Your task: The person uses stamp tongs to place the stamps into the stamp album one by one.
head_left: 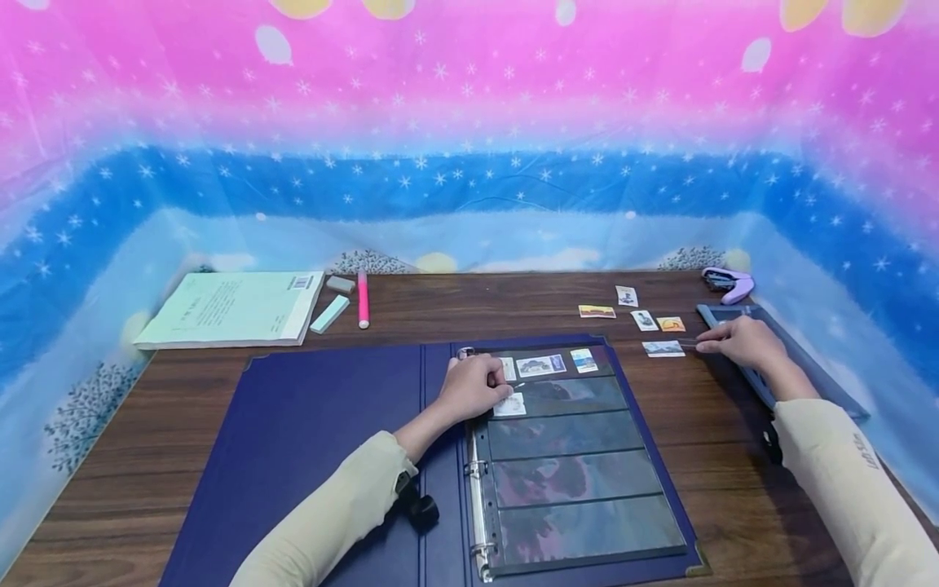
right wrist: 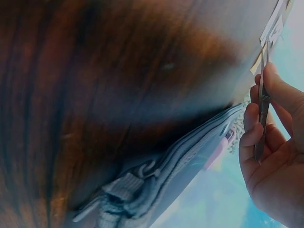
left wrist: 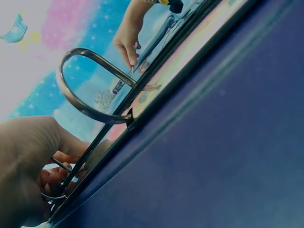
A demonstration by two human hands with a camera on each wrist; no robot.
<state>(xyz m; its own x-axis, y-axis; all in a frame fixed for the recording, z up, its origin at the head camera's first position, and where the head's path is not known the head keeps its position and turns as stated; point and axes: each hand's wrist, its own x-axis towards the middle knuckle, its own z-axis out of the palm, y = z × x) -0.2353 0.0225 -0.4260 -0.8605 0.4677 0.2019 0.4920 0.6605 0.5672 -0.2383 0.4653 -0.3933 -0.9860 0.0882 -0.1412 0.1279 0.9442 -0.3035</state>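
Note:
My right hand holds metal tweezers between thumb and fingers. Their tips reach the edge of a blue-grey stamp on the table. Over the upper left of a black stock page, my left hand bends its fingers, with thumb and fingertip together at the pocket strip; its grip is partly hidden. A pale stamp sits in the second row beside these fingers. Stamps in the top row include a wide one and a small blue one. The page is ringed into an open navy binder.
Several loose stamps, one of them yellow, lie beyond the binder. A grey zip pouch lies under my right forearm, a lilac stapler behind it. At the back left are a pale green book, an eraser and a pink marker.

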